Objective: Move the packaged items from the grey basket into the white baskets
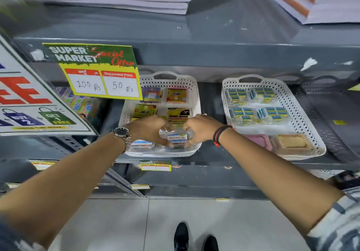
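Hands (171, 131) grip one clear packet (176, 138); two white baskets (315, 133) visible.

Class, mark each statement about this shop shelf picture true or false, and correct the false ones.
1. Both hands are at the near end of the left white basket. True.
2. The watch is on the right wrist. False: it is on the left wrist; the right wrist wears a dark band.
3. The price sign shows 100 Rs discounted to 50 Rs. True.
4. The right white basket holds no packets. False: blue and yellow packets lie in it.
5. The left hand and right hand hold a small packet between them. True.
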`<state>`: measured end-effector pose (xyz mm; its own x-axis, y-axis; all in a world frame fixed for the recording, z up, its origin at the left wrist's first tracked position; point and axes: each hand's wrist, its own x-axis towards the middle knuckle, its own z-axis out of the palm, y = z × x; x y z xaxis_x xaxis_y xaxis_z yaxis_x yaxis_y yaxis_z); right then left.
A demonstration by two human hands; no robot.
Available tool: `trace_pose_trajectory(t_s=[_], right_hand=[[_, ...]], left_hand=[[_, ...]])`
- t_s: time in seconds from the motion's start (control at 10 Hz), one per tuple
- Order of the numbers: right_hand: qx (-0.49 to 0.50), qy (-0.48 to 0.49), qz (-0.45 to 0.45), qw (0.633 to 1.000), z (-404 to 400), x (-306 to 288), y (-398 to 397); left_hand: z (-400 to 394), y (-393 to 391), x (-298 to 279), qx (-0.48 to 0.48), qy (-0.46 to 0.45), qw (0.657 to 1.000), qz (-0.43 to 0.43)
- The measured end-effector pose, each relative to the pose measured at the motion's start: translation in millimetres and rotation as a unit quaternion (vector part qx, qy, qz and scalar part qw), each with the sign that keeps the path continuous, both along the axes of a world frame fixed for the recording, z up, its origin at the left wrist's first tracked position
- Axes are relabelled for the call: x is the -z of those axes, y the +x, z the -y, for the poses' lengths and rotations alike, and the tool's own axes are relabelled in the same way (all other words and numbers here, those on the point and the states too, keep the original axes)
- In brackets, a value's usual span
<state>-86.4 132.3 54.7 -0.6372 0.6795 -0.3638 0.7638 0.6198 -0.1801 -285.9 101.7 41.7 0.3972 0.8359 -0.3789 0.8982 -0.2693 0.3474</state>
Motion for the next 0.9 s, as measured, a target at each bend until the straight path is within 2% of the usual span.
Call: trace_pose_trajectory(t_s=[0.6,0.7,0.8,0.9], right_hand=[[0.019,0.040,-0.007,0.999,18,-2,3],[0.026,0.067,-0.049,0.996,25,-5,15],[0.055,0.151,-0.132,0.978,41,-5,37],[0.113,0.270,-0.217,0.931,71,3,70]], left_hand=[[21,3,-2,-0.041,0.005,0.999,0.002],[41,9,-9,-0.052,0.080,0.995,0.005],[67,18,-7,-0.069,0.207,0.976,-0.005],[97,49,-4,-0.066,0.318,0.946,0.008]])
